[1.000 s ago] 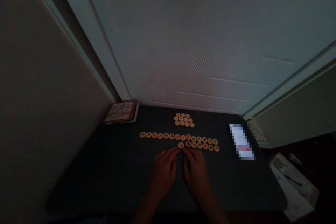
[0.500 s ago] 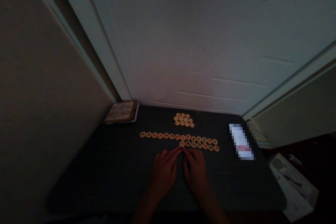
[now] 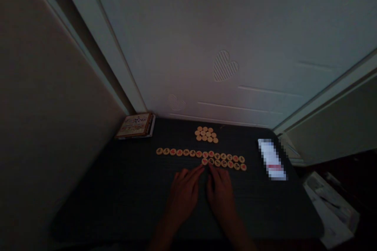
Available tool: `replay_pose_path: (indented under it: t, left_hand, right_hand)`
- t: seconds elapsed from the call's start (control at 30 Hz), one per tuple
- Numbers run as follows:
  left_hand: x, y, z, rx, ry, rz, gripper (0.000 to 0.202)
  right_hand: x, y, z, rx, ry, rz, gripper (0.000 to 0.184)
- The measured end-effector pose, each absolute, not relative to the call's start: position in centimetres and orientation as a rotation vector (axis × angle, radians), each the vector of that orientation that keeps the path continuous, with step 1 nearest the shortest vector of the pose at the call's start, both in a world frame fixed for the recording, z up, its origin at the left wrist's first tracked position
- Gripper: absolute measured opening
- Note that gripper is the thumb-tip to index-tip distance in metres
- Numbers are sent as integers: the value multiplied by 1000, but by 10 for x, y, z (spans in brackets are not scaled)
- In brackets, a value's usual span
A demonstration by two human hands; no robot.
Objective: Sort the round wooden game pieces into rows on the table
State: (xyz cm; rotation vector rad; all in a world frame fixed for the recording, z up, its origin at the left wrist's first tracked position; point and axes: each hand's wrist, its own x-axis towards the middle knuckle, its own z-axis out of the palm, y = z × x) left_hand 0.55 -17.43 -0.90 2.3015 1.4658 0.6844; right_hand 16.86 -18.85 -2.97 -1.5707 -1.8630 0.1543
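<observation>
Two rows of round wooden Chinese chess pieces lie face up on the dark table, with red and black characters. In the shorter front row, a red-marked piece (image 3: 204, 161) is at the left end, and a black-marked piece (image 3: 211, 161) comes right after it. My left hand (image 3: 184, 190) reaches forward with fingers stretched out, its fingertip at the near edge of the red-marked piece. Beside it, my right hand (image 3: 220, 188) has its fingers extended too, a fingertip at the near edge of the black-marked piece. Neither hand grips a piece. The longer row (image 3: 179, 152) runs behind.
A cluster of blank-topped pieces (image 3: 204, 133) sits near the back of the dark table (image 3: 118, 192). Stacked books (image 3: 135, 125) rest at the back left. On the right lies a pixelated phone-like item (image 3: 271, 159). A white box (image 3: 331, 208) stands below the table's right edge.
My right fingertip has moved slightly right, from the red-marked piece to the black-marked one. My left hand has stayed at the red-marked piece. The rows look the same.
</observation>
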Motion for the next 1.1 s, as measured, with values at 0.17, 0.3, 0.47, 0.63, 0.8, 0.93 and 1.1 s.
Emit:
replay_pose_path:
  t: [0.17,0.3,0.47,0.63,0.8,0.93,1.1]
  left_hand:
    - [6,-174,-9,2308,1472,658,51]
    - [6,-175,-9,2313,1461,647,50]
    - [6,-175,-10,2308,1439,634,53]
    - [6,-174,-8,2310,1425,626,56]
    - [5,-175,-9,2295,1433,627,53]
    - [6,-177,-14,2252,1516,696,47]
    - [8,-176,-13,2237,1518,701,43]
  right_hand:
    - [169,-188,-32,-1566,-1856,139,45]
    - [169,-187,-34,-1578,-1842,124,44]
    - [168,-187,-34,-1610,-1819,128,47]
    - [167,-187,-32,-1606,-1827,135,47]
    - [168,-189,-27,-1592,-1781,178,42]
    - [184,-180,-10,-1532,-1826,172,36]
    - [219,-130,16,-1504,-1940,133,29]
